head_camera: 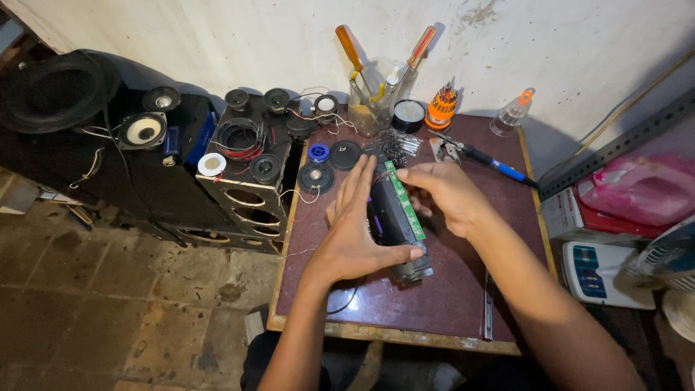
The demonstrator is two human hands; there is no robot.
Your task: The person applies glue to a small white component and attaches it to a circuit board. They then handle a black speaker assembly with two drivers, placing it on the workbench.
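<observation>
Head view: small maroon table (463,289) against a stained white wall. Left hand (358,232) lies flat-ish along the left side of a dark oblong device (394,217), fingers stretched out and together, thumb hooked round its near end, so it grasps the device from the side. Right hand (445,194) comes in from the right, fingers curled over the far top of the device, pinching at the green circuit board (405,203) that runs along its upper edge. The device sits at table centre, lengthwise away from the person, near end close to the front edge. Exact fingertip contact of the right hand is hidden.

Behind the hands: clear jar (373,105) holding screwdrivers, orange bit holder (441,107), round black tin (409,114), small clear bottle with orange cap (512,114), soldering iron with blue grip (485,159) lying just right of the right hand. Loose small speakers (316,176) on the table's left part. Left of the table, a black speaker cabinet (250,181) with more drivers on top, and a large woofer (54,90) far left. Right side: pink bag (644,185) and white box (601,268).
</observation>
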